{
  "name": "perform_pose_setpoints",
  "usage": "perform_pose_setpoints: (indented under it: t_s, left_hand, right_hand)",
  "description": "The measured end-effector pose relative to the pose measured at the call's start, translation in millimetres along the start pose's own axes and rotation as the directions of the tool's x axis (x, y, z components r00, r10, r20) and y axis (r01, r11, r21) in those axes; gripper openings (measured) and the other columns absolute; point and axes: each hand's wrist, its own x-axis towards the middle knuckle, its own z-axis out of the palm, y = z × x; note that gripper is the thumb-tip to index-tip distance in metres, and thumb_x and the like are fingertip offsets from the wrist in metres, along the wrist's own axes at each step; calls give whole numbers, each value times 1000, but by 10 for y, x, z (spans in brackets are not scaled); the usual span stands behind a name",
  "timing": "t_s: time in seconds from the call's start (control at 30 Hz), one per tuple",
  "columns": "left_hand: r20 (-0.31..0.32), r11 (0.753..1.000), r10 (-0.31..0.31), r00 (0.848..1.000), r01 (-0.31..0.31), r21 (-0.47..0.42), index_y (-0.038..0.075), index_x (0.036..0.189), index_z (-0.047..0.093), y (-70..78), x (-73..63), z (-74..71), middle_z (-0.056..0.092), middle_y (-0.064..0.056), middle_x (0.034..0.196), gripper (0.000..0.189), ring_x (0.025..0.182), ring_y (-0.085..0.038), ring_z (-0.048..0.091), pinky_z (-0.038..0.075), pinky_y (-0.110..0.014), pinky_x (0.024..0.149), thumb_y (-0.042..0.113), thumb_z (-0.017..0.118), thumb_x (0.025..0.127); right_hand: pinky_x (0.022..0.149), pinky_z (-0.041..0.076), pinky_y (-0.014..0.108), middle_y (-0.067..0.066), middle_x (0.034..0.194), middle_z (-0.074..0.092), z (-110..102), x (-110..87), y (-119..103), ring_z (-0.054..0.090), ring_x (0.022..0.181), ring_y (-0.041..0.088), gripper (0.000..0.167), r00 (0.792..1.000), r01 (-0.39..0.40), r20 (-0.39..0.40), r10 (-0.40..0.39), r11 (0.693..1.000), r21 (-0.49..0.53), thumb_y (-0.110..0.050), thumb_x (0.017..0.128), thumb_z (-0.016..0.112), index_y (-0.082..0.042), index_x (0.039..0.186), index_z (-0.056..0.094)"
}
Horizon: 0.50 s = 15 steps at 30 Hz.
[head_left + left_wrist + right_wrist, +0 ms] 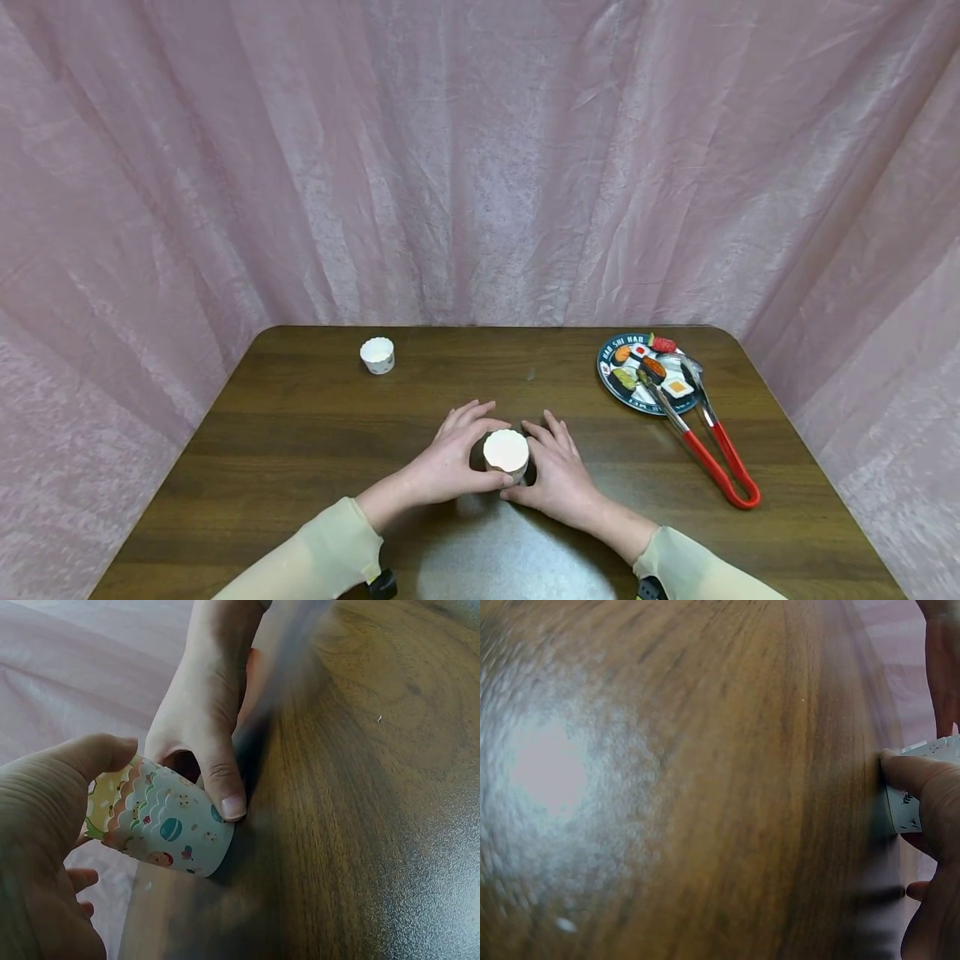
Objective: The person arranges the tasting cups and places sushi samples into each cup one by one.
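Note:
A stack of nested paper baking cups (506, 452) stands on the table near its front middle, between the two hands. Several scalloped rims show in the left wrist view, the top one yellow, above a white printed wall (180, 821). My left hand (453, 458) holds the stack near the upper rims, thumb on the near side. From the other side my right hand (558, 479) grips it lower down, its thumb (221, 772) close to the base. In the right wrist view, the right hand (941, 810) covers much of the stack.
A single white paper cup (377, 356) stands at the back left of the brown table (300, 467). At the back right, a patterned plate (604, 367) bears several sushi pieces and a strawberry-like piece. Red-handled tongs (705, 458) lean across its edge. A pink curtain (480, 167) hangs behind.

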Motion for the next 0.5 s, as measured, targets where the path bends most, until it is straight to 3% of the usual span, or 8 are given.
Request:
perform_pose_setpoints:
  t_s: [0.3, 0.5]
  left_hand:
    - [-40, 1000, 15, 999, -16, -27, 27, 131, 62, 58, -3, -50, 34, -4, 162, 56, 154, -33, 14, 12, -69, 116, 46, 83, 82]
    - [-96, 999, 43, 995, -45, -19, 27, 127, 63, 117, 19, -144, 35, -5, 162, 53, 154, -32, 15, 8, -68, 117, 43, 84, 82]
  right_hand:
    - [118, 13, 66, 17, 147, 53, -6, 5, -3, 22, 149, 47, 75, 1000, 3, -5, -3, 1000, 8, -44, 69, 93, -14, 131, 68]
    - [119, 13, 66, 13, 147, 54, -20, 2, -10, 21, 150, 45, 83, 1000, -8, 0, 8, 1000, 18, -44, 68, 93, -14, 139, 63]
